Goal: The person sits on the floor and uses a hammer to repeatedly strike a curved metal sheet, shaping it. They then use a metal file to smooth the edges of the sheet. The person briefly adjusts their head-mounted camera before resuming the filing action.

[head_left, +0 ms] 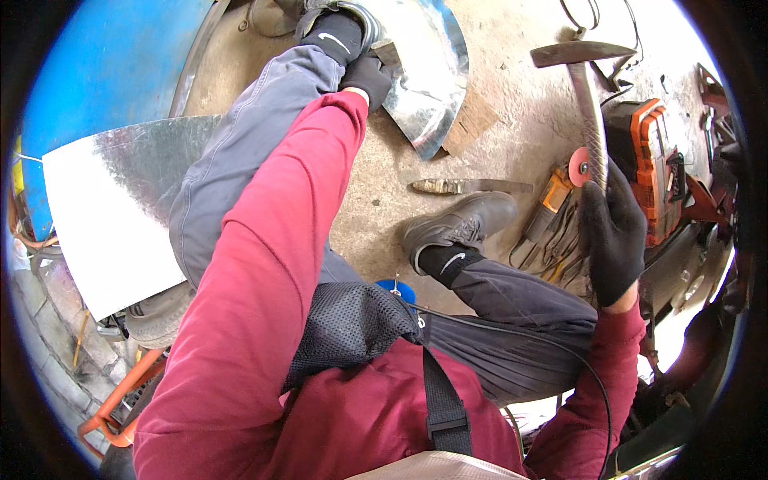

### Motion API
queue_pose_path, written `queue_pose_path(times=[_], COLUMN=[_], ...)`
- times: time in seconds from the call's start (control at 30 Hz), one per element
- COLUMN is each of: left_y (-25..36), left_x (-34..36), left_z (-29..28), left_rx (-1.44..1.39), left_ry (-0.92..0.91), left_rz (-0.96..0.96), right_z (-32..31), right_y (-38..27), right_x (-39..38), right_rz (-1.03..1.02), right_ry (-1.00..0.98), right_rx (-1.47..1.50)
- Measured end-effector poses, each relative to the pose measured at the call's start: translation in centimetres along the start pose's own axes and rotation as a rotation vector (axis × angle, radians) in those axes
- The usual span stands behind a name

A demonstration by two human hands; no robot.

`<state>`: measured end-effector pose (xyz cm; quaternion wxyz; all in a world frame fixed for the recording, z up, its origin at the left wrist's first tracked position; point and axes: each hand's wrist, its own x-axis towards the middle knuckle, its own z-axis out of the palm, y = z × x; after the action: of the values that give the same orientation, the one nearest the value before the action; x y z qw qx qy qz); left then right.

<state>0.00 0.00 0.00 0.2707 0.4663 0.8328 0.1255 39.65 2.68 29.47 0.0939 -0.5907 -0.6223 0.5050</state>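
Observation:
My left hand [366, 78], in a black glove, is closed on a small flat block [386, 51] at the curved sheet-metal piece [424, 76], beside my outstretched foot. That sheet lies on a brown board [472, 120]. My right hand [608, 232], also gloved, grips a hammer [590, 96] by its handle, with the head raised at the upper right. Beneath it an angle grinder [550, 204] with a red disc lies on the floor. A long narrow strip [448, 186] lies between my feet.
A blue panel [104, 64] stands at upper left, above another metal sheet [112, 208]. An orange-and-black toolbox [656, 168] sits at the right among cables and dark tools. An orange tubular handle [112, 404] is at lower left. My bent leg and shoe [472, 224] occupy the middle.

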Motion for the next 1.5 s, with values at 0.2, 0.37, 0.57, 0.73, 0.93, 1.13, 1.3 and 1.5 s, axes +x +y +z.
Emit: queue_pose_path(times=[0.2, 0.37, 0.57, 0.73, 0.93, 1.13, 1.3, 1.5], left_y=[0.3, 1.3, 0.7, 0.3, 1.7, 2.2, 2.7, 3.0], left_x=[-0.7, -1.2, -1.7, -2.2, -2.4, -1.8, -1.0, -0.8], left_z=[-1.1, -1.5, -0.2, 0.0, 0.0, -0.8, -1.5, -0.4], left_rx=[-0.061, -0.111, -0.186, -0.175, -0.24, -0.178, -0.029, -0.219], left_ry=[0.053, 0.026, 0.084, 0.035, 0.055, -0.037, -0.11, -0.114], left_rz=[0.051, 0.052, 0.015, -0.029, -0.004, 0.042, 0.03, 0.037], right_z=[2.6, 4.2, 7.7, 10.3, 12.7, 13.4, 11.6, 13.6], right_y=[0.6, 0.0, -1.3, -2.1, -0.8, -1.4, -8.7, -1.5], right_x=[1.7, 2.8, 5.3, 6.6, 8.3, 9.4, 6.2, 7.9], right_rz=[-0.188, -0.209, -0.231, -0.517, -0.649, -0.607, -0.819, -0.37], right_ry=[-0.041, -0.09, -0.164, -0.097, -0.056, -0.057, 0.143, -0.119], right_rx=[-0.026, -0.12, -0.176, -0.23, -0.498, -0.496, -0.074, -0.682])
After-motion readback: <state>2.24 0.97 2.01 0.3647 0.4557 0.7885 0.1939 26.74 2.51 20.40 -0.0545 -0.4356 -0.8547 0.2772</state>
